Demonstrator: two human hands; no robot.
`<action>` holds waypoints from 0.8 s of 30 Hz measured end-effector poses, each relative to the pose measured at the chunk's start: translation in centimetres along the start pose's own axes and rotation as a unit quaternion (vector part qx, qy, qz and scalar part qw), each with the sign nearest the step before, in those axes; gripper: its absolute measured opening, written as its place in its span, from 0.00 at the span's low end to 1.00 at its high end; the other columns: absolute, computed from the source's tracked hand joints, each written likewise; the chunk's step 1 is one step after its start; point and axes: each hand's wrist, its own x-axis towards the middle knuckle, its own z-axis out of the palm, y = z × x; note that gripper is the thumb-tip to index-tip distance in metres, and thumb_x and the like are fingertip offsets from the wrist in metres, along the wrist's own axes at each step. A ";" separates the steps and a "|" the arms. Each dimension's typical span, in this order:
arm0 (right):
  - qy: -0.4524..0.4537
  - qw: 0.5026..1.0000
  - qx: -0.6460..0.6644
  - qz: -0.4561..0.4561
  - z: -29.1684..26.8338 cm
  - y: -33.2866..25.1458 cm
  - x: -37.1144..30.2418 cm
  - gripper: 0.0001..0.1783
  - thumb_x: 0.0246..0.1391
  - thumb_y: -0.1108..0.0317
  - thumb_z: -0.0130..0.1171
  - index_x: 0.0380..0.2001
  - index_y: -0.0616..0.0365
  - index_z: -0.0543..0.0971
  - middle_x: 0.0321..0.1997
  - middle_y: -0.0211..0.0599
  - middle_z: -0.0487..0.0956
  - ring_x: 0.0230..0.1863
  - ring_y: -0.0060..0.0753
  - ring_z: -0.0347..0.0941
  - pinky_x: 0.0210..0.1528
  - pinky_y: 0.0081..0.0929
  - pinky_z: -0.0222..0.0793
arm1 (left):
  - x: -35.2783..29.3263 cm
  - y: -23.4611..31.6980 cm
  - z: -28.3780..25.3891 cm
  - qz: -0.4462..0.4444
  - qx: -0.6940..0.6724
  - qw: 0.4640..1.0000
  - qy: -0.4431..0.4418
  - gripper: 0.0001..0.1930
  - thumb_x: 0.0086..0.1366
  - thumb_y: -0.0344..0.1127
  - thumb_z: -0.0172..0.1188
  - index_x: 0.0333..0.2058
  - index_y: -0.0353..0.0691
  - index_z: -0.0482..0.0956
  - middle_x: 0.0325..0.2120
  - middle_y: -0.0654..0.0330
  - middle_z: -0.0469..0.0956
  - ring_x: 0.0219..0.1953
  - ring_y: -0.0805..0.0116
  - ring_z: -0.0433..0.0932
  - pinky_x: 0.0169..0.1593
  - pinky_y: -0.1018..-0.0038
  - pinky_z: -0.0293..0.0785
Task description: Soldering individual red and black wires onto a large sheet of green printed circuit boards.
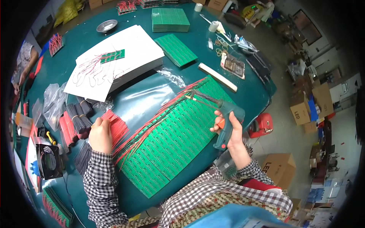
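My right hand [232,125] is wrapped around the handle of a dark green soldering gun [227,131] with an orange trigger. The gun's tip points left, over the far edge of a green circuit board panel [167,144]. Red and black wires [152,123] run along the panel's left edge, several seemingly attached there. My left hand [100,135] is closed at the left side of a fanned bundle of red wires [115,125]; its fingertips are partly hidden, so what they pinch is unclear. Black wires [83,157] lie beside that wrist.
Tied wire bundles [78,116] and a small black fan [49,161] are at left. Behind stand a white paper stack [133,45] with a small wired board [113,56], stacked green panels [170,19] and a metal dish [107,26]. A white bar [217,77] lies beyond the panel.
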 end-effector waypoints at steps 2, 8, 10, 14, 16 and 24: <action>0.009 1.000 -0.004 -0.003 0.1 -0.7 -0.7 0.30 0.56 0.46 0.47 0.46 0.66 0.69 0.28 0.36 0.75 0.27 0.30 0.73 0.37 0.36 0.73 | 0.1 0.9 -0.3 0.000 0.027 1.000 0.007 0.03 0.52 0.26 0.52 0.28 0.37 0.72 0.25 0.53 0.70 0.30 0.52 0.73 0.32 0.64 0.71; -0.009 0.999 0.014 0.034 -0.4 0.7 1.4 0.31 0.56 0.44 0.47 0.45 0.66 0.69 0.28 0.35 0.75 0.27 0.29 0.73 0.35 0.36 0.74 | 0.0 -0.5 -1.0 0.039 0.168 0.984 -0.049 0.07 0.52 0.26 0.49 0.32 0.37 0.71 0.27 0.53 0.72 0.32 0.56 0.74 0.32 0.67 0.72; 0.002 1.000 0.019 0.017 -0.6 0.0 1.1 0.33 0.55 0.43 0.46 0.46 0.66 0.68 0.28 0.35 0.74 0.26 0.29 0.72 0.34 0.36 0.74 | 1.9 0.6 -2.3 0.082 0.175 0.977 -0.092 0.10 0.52 0.26 0.50 0.35 0.38 0.73 0.28 0.54 0.70 0.31 0.57 0.74 0.30 0.68 0.72; -0.033 0.998 0.044 0.002 -2.5 -0.4 1.0 0.34 0.57 0.42 0.43 0.48 0.66 0.66 0.31 0.35 0.73 0.28 0.28 0.69 0.35 0.33 0.72 | 6.1 5.0 -2.6 0.190 0.178 0.959 -0.116 0.13 0.53 0.27 0.51 0.39 0.35 0.74 0.32 0.55 0.68 0.33 0.59 0.73 0.34 0.69 0.72; -0.036 0.998 0.056 0.015 -2.3 -0.3 1.5 0.34 0.56 0.42 0.44 0.49 0.66 0.66 0.31 0.34 0.72 0.28 0.29 0.69 0.34 0.33 0.72 | 7.1 6.2 -0.3 0.189 0.201 0.950 -0.144 0.04 0.49 0.29 0.55 0.22 0.34 0.74 0.30 0.56 0.69 0.31 0.61 0.74 0.33 0.69 0.74; -0.035 0.999 0.029 -0.006 -3.8 -1.4 0.2 0.36 0.56 0.41 0.42 0.49 0.68 0.65 0.31 0.35 0.71 0.27 0.29 0.68 0.33 0.32 0.71 | 7.1 8.3 1.1 0.236 0.127 0.961 -0.065 0.07 0.49 0.29 0.55 0.28 0.34 0.77 0.25 0.58 0.71 0.30 0.63 0.76 0.30 0.71 0.75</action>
